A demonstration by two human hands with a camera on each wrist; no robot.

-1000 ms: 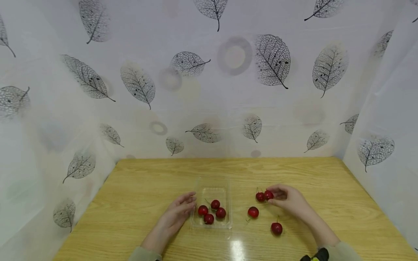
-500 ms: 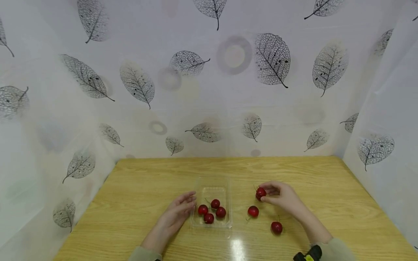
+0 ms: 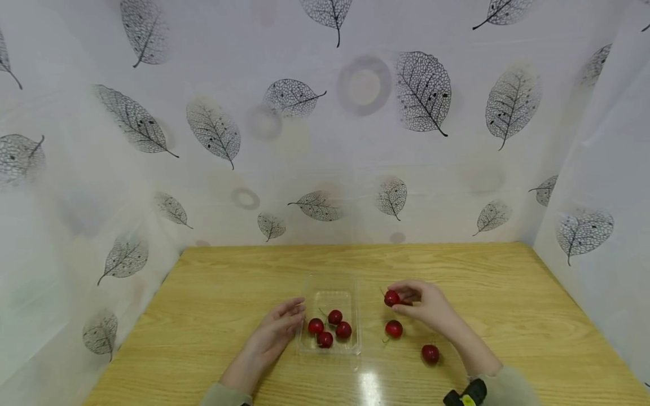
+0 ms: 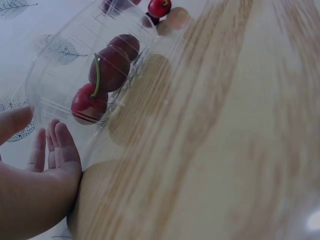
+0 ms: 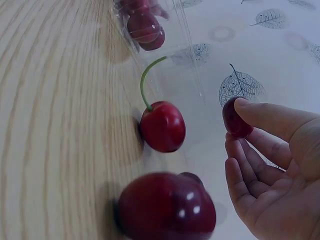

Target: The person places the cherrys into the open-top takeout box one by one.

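**Four cherries (image 3: 343,330) sat in the clear box (image 3: 354,344) while the right hand (image 3: 433,304) pinched a fifth cherry (image 3: 391,298)**

Read as a clock face centred on the clear box, with 12 at the far side, the head view put the fifth cherry near 3 o'clock. Thumb and fingertips of the right hand gripped it, and the right wrist view showed it raised off the table (image 3: 244,270). Dark red also showed between those fingers; whether that was another cherry could not be told.

Between 3 and 4 o'clock, on the wood, lay a stemmed cherry (image 3: 393,329), just below the right hand. Farther out, near 4, rested an outer cherry (image 3: 430,354).

Near 9 o'clock the left hand (image 3: 271,335) stood at the wall of the clear box, holding nothing, its fingers loosely extended. Contact with the plastic could not be made out for certain.

Inside, the four cherries bunched toward 6 o'clock, close together; the left wrist view showed a green stem (image 4: 97,75) across them.

At 4 o'clock, well out, a black wristband (image 3: 463,396) with a yellow-green patch circled the right sleeve (image 3: 510,389). At 12, beyond the table, hung a pale sheet (image 3: 325,163) printed with skeleton leaves.
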